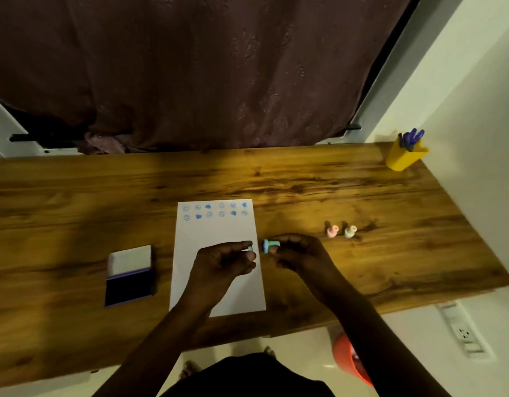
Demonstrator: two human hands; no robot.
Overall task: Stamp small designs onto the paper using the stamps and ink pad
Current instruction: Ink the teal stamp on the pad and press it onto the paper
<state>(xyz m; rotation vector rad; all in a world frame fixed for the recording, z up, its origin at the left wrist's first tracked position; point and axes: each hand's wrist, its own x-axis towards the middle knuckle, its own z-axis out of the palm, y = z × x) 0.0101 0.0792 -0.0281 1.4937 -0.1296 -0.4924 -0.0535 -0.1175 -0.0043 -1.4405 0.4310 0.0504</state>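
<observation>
A small teal plastic stamp (pixel 270 245) is being held sideways in the fingertips of the right hand (pixel 297 252), its round inked face turned toward the left hand (pixel 223 259), probably so that the face can be checked or uncapped. A small teal piece (pixel 250 248), possibly the stamp's cap, is being pinched between the left thumb and forefinger; its shape is too blurred to be told. Both hands are being kept just above the right edge of the white paper sheet (pixel 216 270), where two rows of blue stamped designs (pixel 214 211) are already lying along the far edge, leaving most of the sheet bare. The open purple ink pad (pixel 129 277) is lying well to the left on the wooden table (pixel 305 181), within reach. Two pale stamps, a pink one (pixel 332 231) and a cream one (pixel 350 231), are standing upright to the right. The individual printed designs are too small to be made out.
</observation>
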